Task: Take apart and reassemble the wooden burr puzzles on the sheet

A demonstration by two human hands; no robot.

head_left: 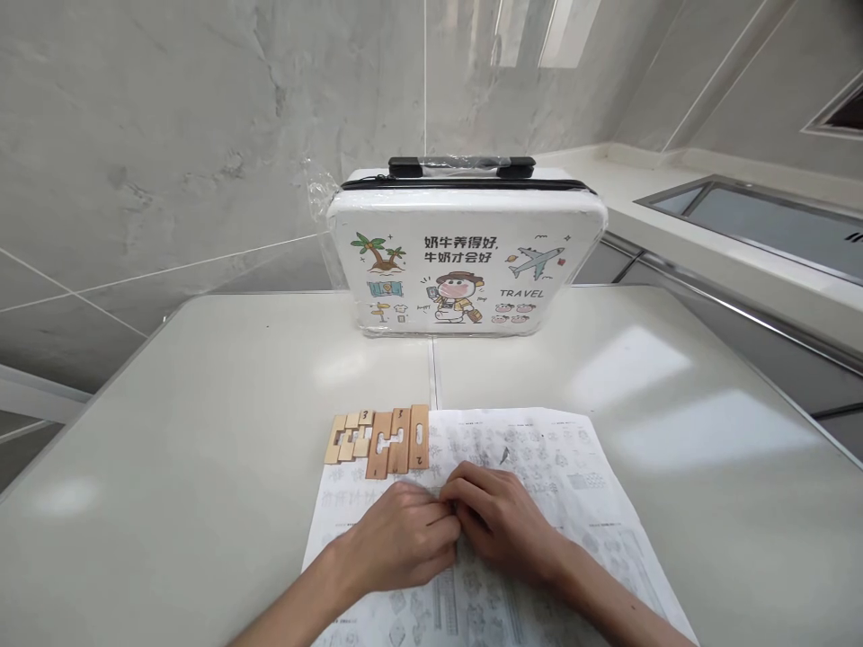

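My left hand (408, 537) and my right hand (495, 512) meet over a printed paper sheet (573, 467), fingertips pressed together. Both are closed, and whatever may be between the fingers is hidden. Just beyond my left hand, several notched wooden pieces lie flat in a row on the sheet's upper left corner. The reddish-brown wooden pieces (399, 454) have cut-out slots and pencilled numbers. To their left sit paler, smaller wooden pieces (339, 440), close against each other. Near my right fingers a small dark mark or scrap (505, 455) shows on the paper.
A white case (465, 216) with cartoon travel prints and a black handle stands upright at the table's far edge, wrapped in clear plastic. The pale table (168, 431) meets a grey tiled wall. To the right runs a counter (775, 238) with a dark glass panel.
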